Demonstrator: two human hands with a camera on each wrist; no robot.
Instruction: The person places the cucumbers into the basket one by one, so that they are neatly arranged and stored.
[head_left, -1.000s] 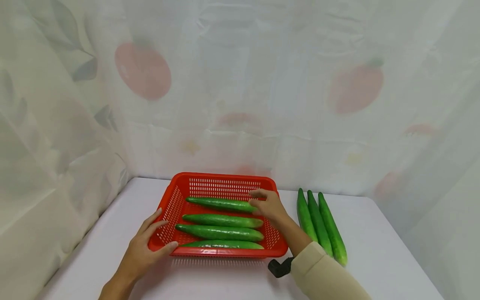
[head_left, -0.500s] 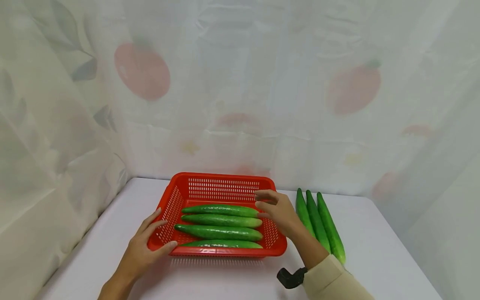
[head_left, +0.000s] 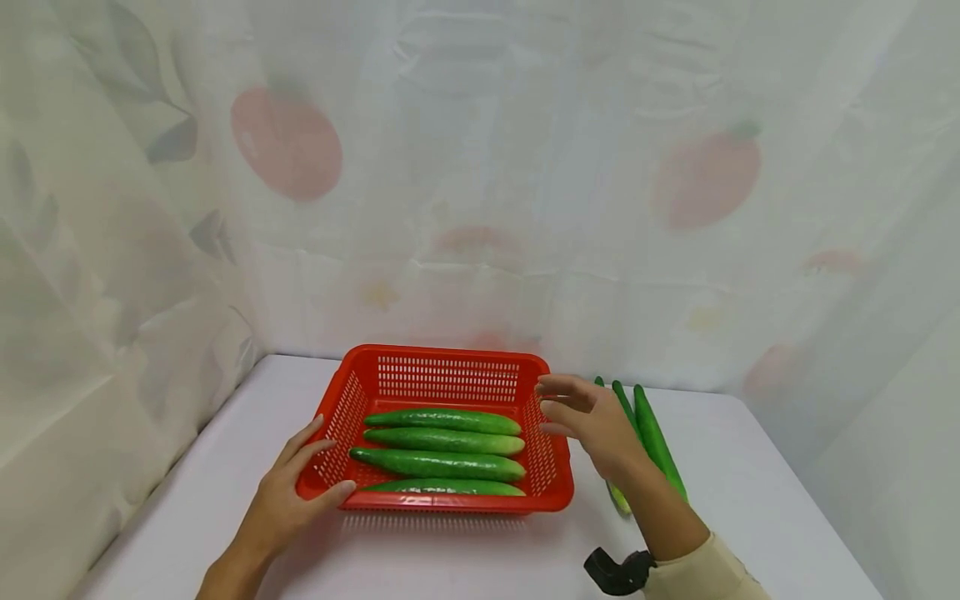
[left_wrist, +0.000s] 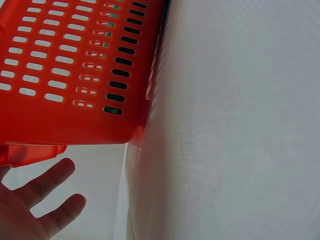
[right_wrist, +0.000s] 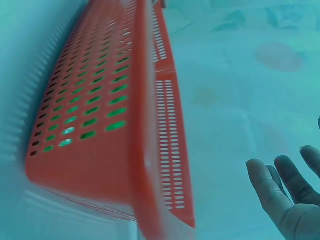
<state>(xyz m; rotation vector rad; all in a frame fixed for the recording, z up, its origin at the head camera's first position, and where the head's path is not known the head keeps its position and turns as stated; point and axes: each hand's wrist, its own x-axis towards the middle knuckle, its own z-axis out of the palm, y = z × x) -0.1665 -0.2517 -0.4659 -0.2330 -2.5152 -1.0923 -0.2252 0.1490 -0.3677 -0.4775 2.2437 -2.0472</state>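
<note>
Four long green cucumbers (head_left: 444, 441) are in the red perforated plastic basket (head_left: 450, 502), three others (head_left: 651, 425) outside on the white bench (head_left: 757, 508). Spread left hand (head_left: 281, 504), at the rim, and loosely curved right hand (head_left: 603, 425) grip nothing.

From here, at four o'clock, the right forearm (head_left: 663, 508) hides parts of the loose cucumbers (head_left: 654, 433), and at six o'clock the near wall of the red basket (head_left: 465, 502) covers the underside of the nearest cucumber (head_left: 450, 487). The beige sleeve (head_left: 708, 577) runs off the bottom edge at five o'clock, beside a small black piece (head_left: 618, 573) I can't identify. The wrist views crop the right hand (right_wrist: 297, 217) at four o'clock and the left hand (left_wrist: 22, 212) at eight.
</note>
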